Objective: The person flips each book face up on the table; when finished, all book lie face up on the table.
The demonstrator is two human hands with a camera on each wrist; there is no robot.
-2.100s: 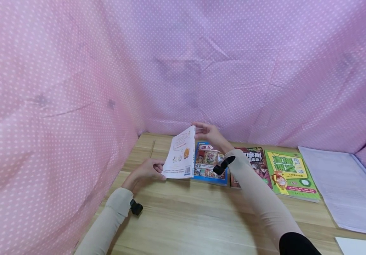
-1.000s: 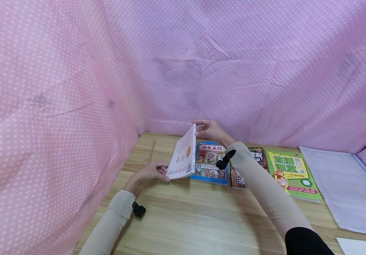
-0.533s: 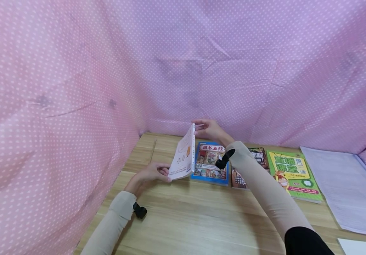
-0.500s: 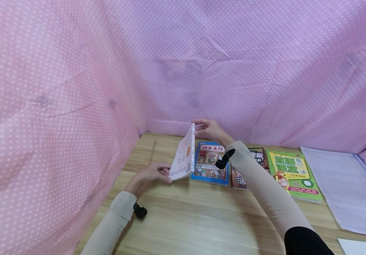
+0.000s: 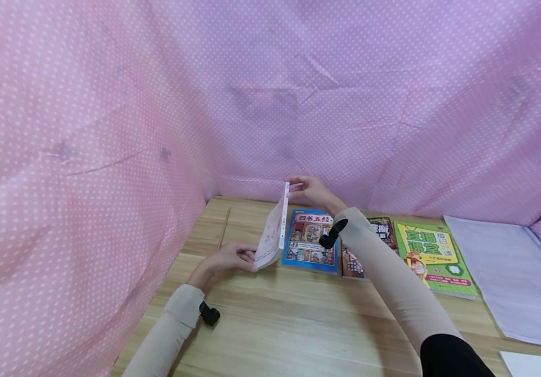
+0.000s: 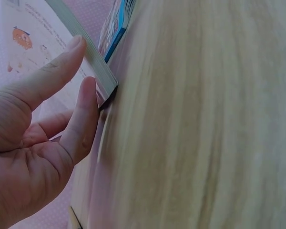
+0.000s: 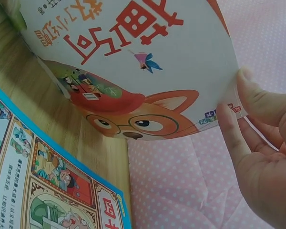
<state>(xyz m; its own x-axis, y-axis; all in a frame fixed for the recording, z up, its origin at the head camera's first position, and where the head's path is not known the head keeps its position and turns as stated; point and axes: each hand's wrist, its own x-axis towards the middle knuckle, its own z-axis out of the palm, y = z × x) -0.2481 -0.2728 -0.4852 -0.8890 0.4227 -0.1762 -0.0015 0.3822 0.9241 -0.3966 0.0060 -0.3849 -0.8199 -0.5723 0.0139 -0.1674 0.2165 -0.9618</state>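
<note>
1. the white book is standing nearly on edge on the table, near the left end of a row of books, just left of the blue book.
2. the left hand is bracing the white book's lower near corner; its fingers are lying straight against the page edges, pressing rather than curling round.
3. the right hand is pinching the book's upper far corner between thumb and fingertips; the fox-face cover is facing that wrist camera.
4. the white book is reading as a thin paperback: probably light, with a glossy cover that is likely slippery and a block that is bowing a little between the two holds.
5. judged best holds: opposite corners as now, or along the spine, where the block is stiffest; a one-corner pinch is risking sag or fanning pages.
6. the dark book and the green book are lying flat further right; the dark book's cover is partly hidden by the right sleeve.
7. a pink dotted cloth is hanging around the table.
</note>
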